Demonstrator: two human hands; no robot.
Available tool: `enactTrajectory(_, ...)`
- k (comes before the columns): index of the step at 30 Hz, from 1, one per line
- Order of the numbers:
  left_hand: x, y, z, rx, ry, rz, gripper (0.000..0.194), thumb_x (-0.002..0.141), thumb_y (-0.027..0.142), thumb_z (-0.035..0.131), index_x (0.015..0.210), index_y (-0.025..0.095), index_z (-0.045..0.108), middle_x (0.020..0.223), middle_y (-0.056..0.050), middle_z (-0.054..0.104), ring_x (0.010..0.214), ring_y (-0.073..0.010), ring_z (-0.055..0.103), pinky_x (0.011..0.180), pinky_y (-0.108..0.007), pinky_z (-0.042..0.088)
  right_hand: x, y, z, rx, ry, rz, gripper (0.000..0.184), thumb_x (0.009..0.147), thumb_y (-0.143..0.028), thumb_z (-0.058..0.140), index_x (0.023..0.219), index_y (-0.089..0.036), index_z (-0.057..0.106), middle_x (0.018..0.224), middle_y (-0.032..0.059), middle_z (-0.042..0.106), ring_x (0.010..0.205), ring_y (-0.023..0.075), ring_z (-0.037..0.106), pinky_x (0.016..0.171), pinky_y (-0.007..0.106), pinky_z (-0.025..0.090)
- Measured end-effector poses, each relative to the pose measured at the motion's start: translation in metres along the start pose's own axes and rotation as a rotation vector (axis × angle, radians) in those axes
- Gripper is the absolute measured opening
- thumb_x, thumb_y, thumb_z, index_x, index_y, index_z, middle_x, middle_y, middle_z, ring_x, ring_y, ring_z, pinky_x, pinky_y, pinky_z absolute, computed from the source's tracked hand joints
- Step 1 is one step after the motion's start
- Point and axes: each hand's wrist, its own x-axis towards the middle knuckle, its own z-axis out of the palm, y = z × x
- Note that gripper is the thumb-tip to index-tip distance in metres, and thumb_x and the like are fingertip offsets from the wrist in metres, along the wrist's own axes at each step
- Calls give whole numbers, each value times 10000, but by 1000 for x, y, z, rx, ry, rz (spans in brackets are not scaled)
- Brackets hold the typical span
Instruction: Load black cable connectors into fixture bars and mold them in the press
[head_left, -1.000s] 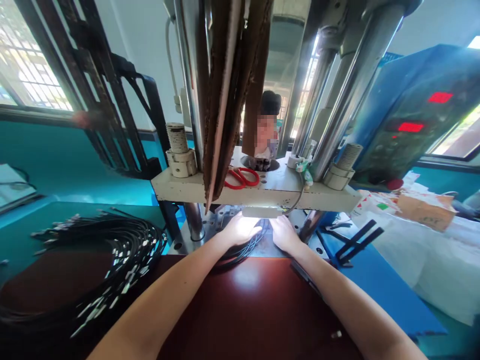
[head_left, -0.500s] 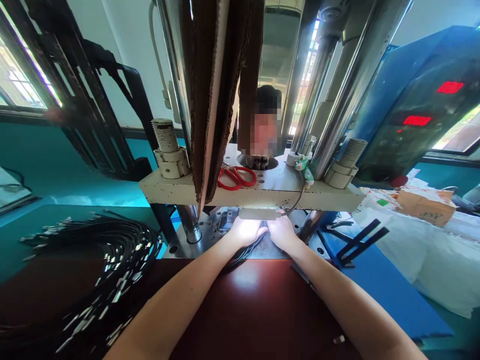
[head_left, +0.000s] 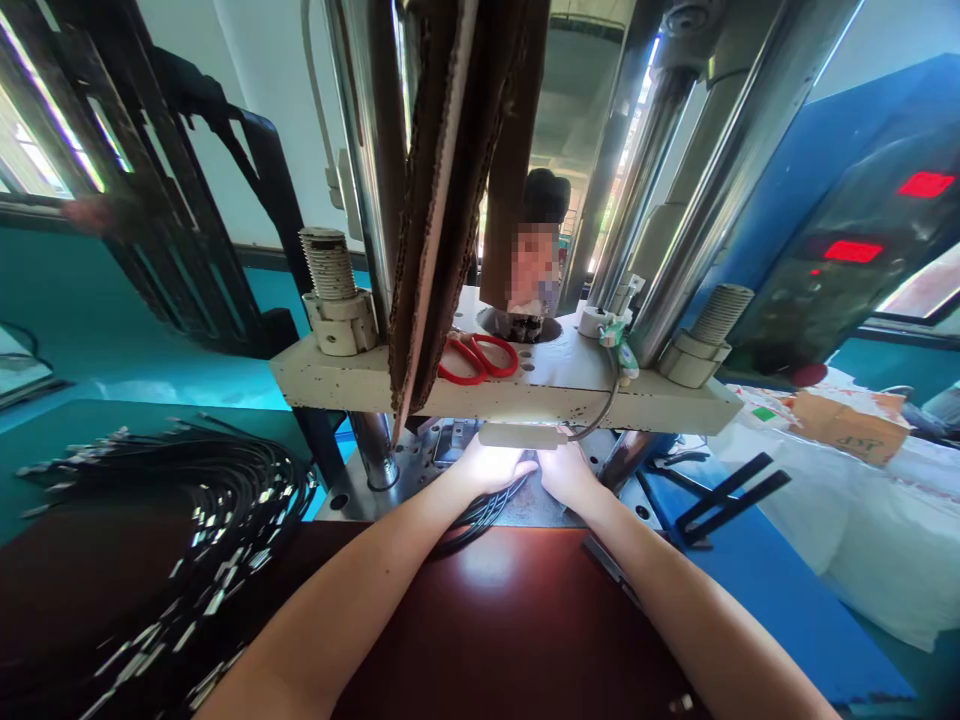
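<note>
My left hand (head_left: 491,468) reaches under the upper plate of a press, its thumb pointing right and its fingers curled, mostly washed out by bright light. A bundle of black cables (head_left: 480,522) curves out from beneath that hand onto the brown table. Close beside it, my right hand (head_left: 561,472) is also closed over the steel base plate (head_left: 536,510). A pale lamp bar (head_left: 521,436) covers the fingertips of both hands, so whatever lies between the fingers is hidden.
Red-handled scissors (head_left: 480,360) lie on the press plate (head_left: 345,390) beside upright cardboard (head_left: 435,220). Many black cables with metal ends (head_left: 225,540) rest at left. A blue control box (head_left: 832,240) and a blue board (head_left: 795,600) stand right. A person is visible beyond the press.
My view has shifted slightly. Both hands stay nearly in place under the plate, and more of the black cable bundle shows below my left hand.
</note>
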Motion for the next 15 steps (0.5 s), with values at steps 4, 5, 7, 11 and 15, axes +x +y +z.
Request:
enactTrajectory(4, 4, 1, 3, -18, 11, -35, 380, 836, 482, 426, 1035, 204, 592, 1067, -73, 619, 1073, -228, 520, 980, -392, 368, 2, 0, -1, 18, -5, -5, 498, 699, -11, 453, 1183, -113, 502, 1171, 128, 569, 1115, 223, 483, 980, 332, 298)
enactTrajectory(5, 5, 1, 3, -20, 8, -36, 379, 836, 480, 425, 1033, 203, 593, 1066, -73, 620, 1072, -228, 521, 978, -391, 369, 2, 1, -1, 23, -9, -7, 499, 698, -9, 450, 1184, -114, 502, 1165, 127, 574, 1112, 223, 487, 976, 328, 304)
enactTrajectory(7, 5, 0, 5, -23, 7, -38, 375, 831, 475, 438, 1036, 201, 592, 1068, -73, 620, 1072, -229, 521, 977, -391, 370, 3, 1, -1, 29, -16, -7, 508, 696, -8, 450, 1189, -120, 499, 1169, 121, 574, 1119, 221, 482, 971, 316, 311)
enactTrajectory(11, 4, 0, 9, -32, 37, -50, 383, 834, 466, 440, 1060, 193, 586, 1079, -78, 616, 1070, -230, 523, 977, -396, 369, 3, 0, -1, 30, -33, 14, 477, 698, -7, 452, 1153, -122, 530, 1177, 121, 570, 1139, 222, 468, 970, 304, 320)
enactTrajectory(15, -5, -5, 7, -17, 107, -72, 386, 849, 440, 431, 1112, 194, 572, 1122, -78, 599, 1082, -227, 512, 984, -395, 360, 2, 1, 4, 41, -53, 62, 429, 698, 4, 434, 1085, -112, 581, 1142, 137, 594, 1120, 232, 493, 952, 319, 346)
